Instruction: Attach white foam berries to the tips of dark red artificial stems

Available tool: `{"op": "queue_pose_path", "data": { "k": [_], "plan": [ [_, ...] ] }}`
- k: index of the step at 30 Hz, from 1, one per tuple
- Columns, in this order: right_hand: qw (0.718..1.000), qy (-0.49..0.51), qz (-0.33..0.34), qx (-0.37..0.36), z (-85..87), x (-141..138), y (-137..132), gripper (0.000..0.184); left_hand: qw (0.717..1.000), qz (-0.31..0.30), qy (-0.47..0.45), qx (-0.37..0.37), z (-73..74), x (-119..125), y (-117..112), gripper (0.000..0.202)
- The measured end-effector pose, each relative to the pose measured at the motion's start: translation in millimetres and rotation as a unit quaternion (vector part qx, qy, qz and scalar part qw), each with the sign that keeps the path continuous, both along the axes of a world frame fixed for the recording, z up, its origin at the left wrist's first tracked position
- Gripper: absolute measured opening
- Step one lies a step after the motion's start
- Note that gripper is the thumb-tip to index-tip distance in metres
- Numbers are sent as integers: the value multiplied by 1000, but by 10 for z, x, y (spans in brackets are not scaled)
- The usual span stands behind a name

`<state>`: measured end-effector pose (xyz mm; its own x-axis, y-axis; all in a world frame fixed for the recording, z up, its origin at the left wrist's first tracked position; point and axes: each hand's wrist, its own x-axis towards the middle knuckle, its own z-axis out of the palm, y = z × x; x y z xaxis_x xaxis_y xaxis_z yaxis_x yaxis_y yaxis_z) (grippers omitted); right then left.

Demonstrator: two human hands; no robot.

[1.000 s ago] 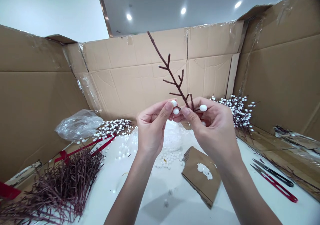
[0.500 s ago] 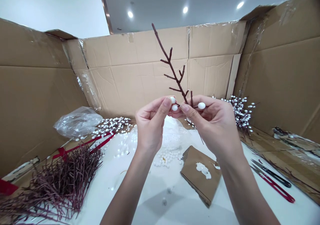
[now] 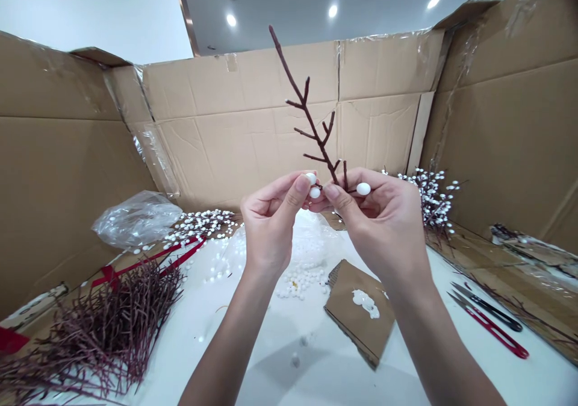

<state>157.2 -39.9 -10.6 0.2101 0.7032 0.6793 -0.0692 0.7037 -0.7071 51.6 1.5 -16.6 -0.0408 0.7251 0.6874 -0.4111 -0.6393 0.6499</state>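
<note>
In the head view, the left hand (image 3: 270, 225) pinches two oval white foam berries (image 3: 311, 186) at the base of one thin, branching dark red twig (image 3: 311, 126). The right hand (image 3: 377, 219) grasps the twig's base beside a third berry (image 3: 363, 188). The twig stands tilted above a white table (image 3: 253, 358). Near them lie a cardboard scrap (image 3: 352, 327) smeared with white glue (image 3: 365, 303), and loose foam balls (image 3: 298, 285). Right: two pairs of red-and-black snips (image 3: 487, 315). Left: a heap of red twigs (image 3: 99, 334).

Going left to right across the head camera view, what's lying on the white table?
Dark red twig bundle, small white bead pile, brown cardboard scrap, red-handled metal snips.
</note>
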Motion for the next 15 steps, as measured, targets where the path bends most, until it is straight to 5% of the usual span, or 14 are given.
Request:
{"op": "queue_pose_path", "data": {
  "k": [15],
  "plan": [
    [999,0,-46,21,0,-47,1,14,999,-23,-23,36,-17,15,25,8]
  ]
}}
